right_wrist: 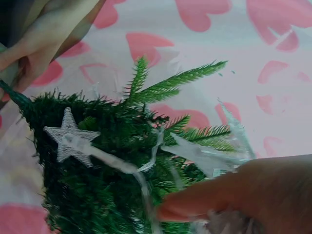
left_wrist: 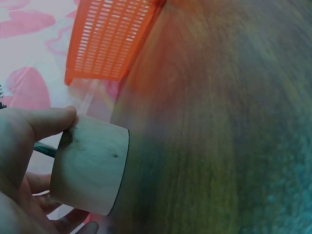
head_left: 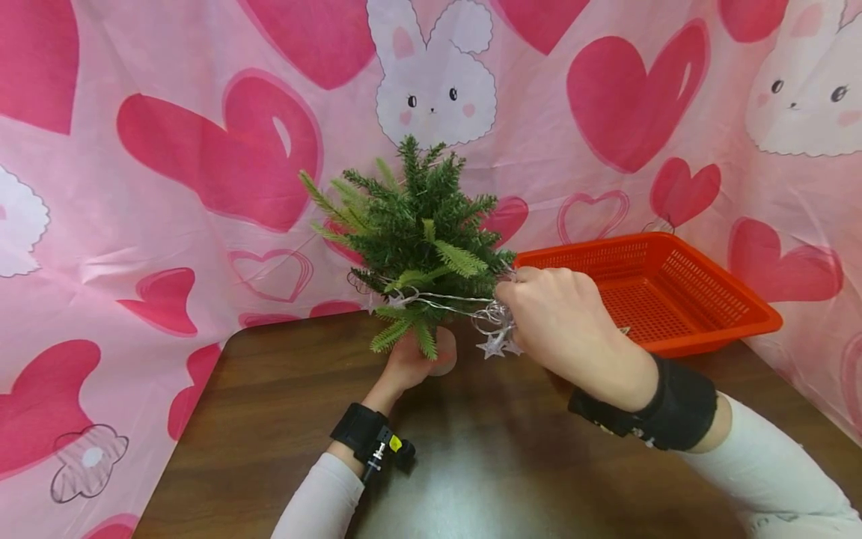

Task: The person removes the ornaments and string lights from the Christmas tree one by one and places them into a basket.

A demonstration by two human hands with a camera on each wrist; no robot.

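R grip (head_left: pixel 559 322) clutches bunched star-light string (head_left: pixel 497 320) just R of tree (head_left: pixel 420 232); string runs L from there across tree's lower front. L grip (head_left: pixel 407 359) clasps wooden base (left_wrist: pixel 90 163) below, long axis approx. upright. Can't tell if base touches surface (head_left: pixel 269 419).

From the person's head, one camera looks forward and down over the left hand (head_left: pixel 406 363) and right hand (head_left: pixel 562 318), far enough back for the tree (head_left: pixel 431 232), basket (head_left: pixel 606 262), surface (head_left: pixel 276 419) and heart-patterned cloth (head_left: pixel 209 150) behind. The left wrist's camera sits close over the wooden base (left_wrist: pixel 91 163), facing along the surface towards the basket, which the head view shares. The right wrist's camera peers into the branches from very near, the cloth beyond; it shares tree, star lights (right_wrist: pixel 70 139) and both hands with the head view.
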